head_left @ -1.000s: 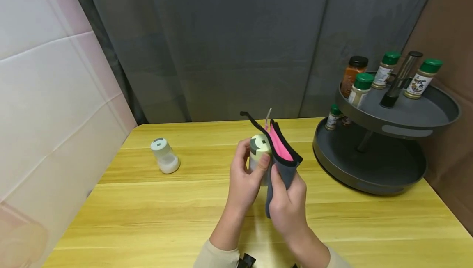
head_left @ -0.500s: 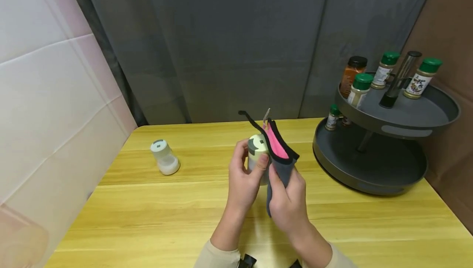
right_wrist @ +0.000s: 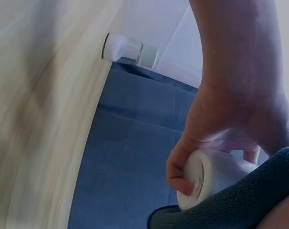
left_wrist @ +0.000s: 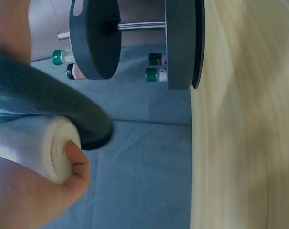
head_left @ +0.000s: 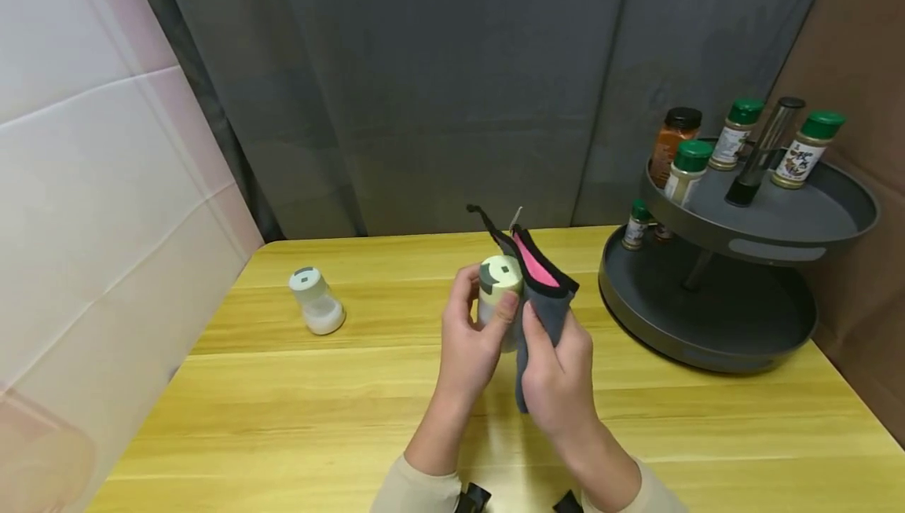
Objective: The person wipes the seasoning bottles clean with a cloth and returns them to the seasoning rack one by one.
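Observation:
My left hand (head_left: 468, 352) grips a small clear seasoning shaker (head_left: 500, 276) with a pale yellow-green lid, upright above the table. One finger curls under its whitish base, as the left wrist view shows. My right hand (head_left: 558, 375) pinches a folded cloth (head_left: 547, 310), grey outside and pink inside, with black edging. The cloth (left_wrist: 44, 93) lies against the shaker's side in both wrist views. A similar shaker (head_left: 318, 302), with white contents at the bottom, stands on the table to the left.
A dark two-tier turntable (head_left: 756, 313) stands at the right. Several jars, some green-lidded like this jar (head_left: 813, 150), and a black-lidded orange jar (head_left: 676, 145) stand on its upper tier. Another small jar (head_left: 636, 226) is on the lower tier. A grey curtain (head_left: 452, 89) hangs behind the table (head_left: 318, 411).
Both hands have shifted slightly right with the shaker and cloth. The cloth's free edge has bent differently, less pink shows, and more of the shaker's lid is visible.

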A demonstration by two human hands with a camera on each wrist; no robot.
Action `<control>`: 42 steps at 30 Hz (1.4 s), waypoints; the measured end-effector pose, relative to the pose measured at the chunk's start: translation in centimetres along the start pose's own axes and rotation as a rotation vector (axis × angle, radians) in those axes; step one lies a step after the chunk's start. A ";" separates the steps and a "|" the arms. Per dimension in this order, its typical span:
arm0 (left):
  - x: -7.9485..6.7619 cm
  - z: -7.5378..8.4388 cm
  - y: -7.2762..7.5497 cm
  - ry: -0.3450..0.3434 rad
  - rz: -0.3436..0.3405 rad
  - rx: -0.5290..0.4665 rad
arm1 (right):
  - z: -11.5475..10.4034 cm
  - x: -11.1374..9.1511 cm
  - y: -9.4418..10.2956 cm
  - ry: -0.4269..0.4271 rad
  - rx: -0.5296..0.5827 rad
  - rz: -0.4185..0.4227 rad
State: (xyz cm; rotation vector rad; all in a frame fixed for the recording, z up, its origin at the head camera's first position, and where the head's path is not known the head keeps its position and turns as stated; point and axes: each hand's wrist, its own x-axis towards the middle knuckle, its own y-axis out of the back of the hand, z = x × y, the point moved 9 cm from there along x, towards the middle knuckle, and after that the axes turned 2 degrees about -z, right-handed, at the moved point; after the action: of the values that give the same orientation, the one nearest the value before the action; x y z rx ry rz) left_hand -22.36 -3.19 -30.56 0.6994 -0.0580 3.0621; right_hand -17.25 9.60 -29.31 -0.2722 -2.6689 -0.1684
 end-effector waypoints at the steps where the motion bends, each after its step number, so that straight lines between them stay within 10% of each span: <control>1: -0.1 -0.1 0.0 0.007 0.000 -0.003 | -0.3 0.0 -0.1 0.035 -0.001 0.002; 10: 0.0 0.0 1.0 0.011 0.040 0.000 | 3.1 -0.5 -0.7 -0.264 -0.025 -0.097; 19: -0.4 -0.5 0.4 0.027 -0.003 -0.031 | -1.4 -0.3 -0.5 0.108 -0.049 -0.024; 26: -0.1 -0.3 1.4 0.014 0.048 -0.007 | 3.2 -0.6 -1.2 -0.281 0.032 -0.096; 34: -0.3 -0.5 0.8 0.011 0.016 -0.010 | 0.3 -0.5 -0.9 -0.026 0.039 -0.030; 42: -0.3 -0.5 1.0 0.021 0.034 0.001 | 4.1 -0.8 -1.2 -0.299 0.081 -0.094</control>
State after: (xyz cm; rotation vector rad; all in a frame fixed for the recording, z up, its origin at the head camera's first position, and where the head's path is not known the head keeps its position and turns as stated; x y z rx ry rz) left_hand -22.28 -4.22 -31.15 0.6726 -0.0690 3.1012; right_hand -18.58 8.93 -33.38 -0.1563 -2.9792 -0.0508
